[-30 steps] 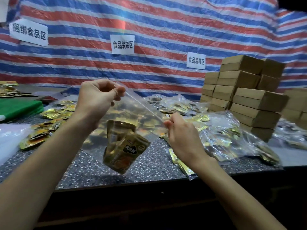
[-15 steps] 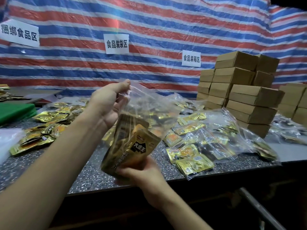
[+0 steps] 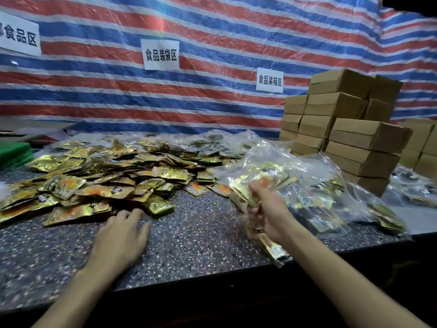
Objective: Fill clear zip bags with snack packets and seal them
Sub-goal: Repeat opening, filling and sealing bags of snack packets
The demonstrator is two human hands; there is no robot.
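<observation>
My right hand (image 3: 269, 215) grips a clear zip bag (image 3: 254, 185) with gold snack packets inside, held low over the speckled table (image 3: 203, 235) at the left edge of a heap of filled zip bags (image 3: 319, 200). The bag is blurred; its lower end shows under my wrist near the table's front edge. My left hand (image 3: 120, 235) hovers flat and holds nothing, fingers spread just in front of a wide pile of loose gold snack packets (image 3: 106, 176).
Stacked cardboard boxes (image 3: 354, 140) stand at the back right behind the filled bags. A green block (image 3: 14, 153) lies at the far left. A striped tarp with paper signs (image 3: 161, 54) closes off the back. The table's front edge runs below my forearms.
Both hands have dropped from chest height toward the table. My left hand let go of the bag and moved left toward the loose packets. My right hand carried the bag right, toward the filled bags.
</observation>
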